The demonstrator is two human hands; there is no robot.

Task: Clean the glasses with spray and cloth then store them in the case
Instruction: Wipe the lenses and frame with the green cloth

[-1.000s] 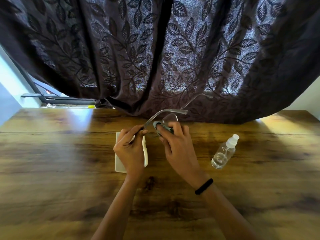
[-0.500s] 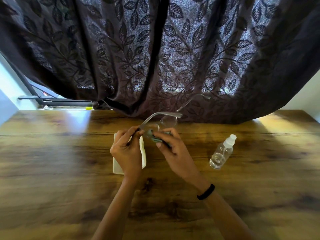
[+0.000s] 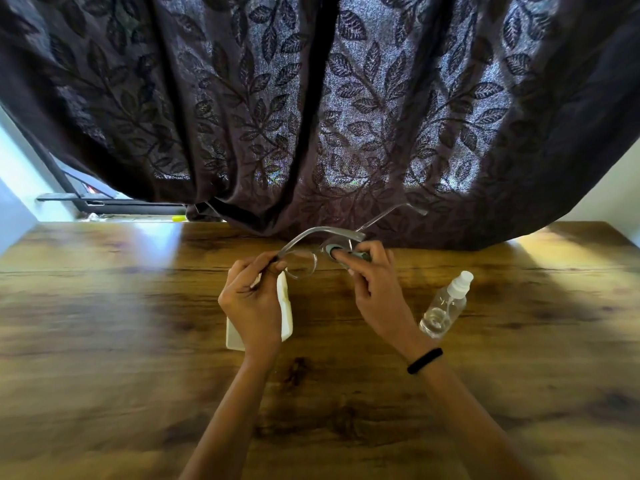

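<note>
Clear-framed glasses (image 3: 304, 263) are held above the wooden table (image 3: 104, 323), temples open and pointing away from me. My left hand (image 3: 251, 299) pinches the frame's left corner. My right hand (image 3: 375, 289) pinches a small grey cloth (image 3: 337, 251) around the right lens, thumb on the near face. The white glasses case (image 3: 285, 313) lies on the table under my left hand, mostly hidden. A clear spray bottle (image 3: 445, 306) with a white cap stands to the right of my right wrist.
A dark leaf-patterned curtain (image 3: 311, 116) hangs over the table's far edge, just behind the glasses. A window frame (image 3: 104, 202) shows at the far left. Bare wood lies to the left, right and near side of my hands.
The cloth has shifted from the left lens area to the right lens. The glasses have turned slightly, with the left lens now uncovered. My left hand keeps its hold.
</note>
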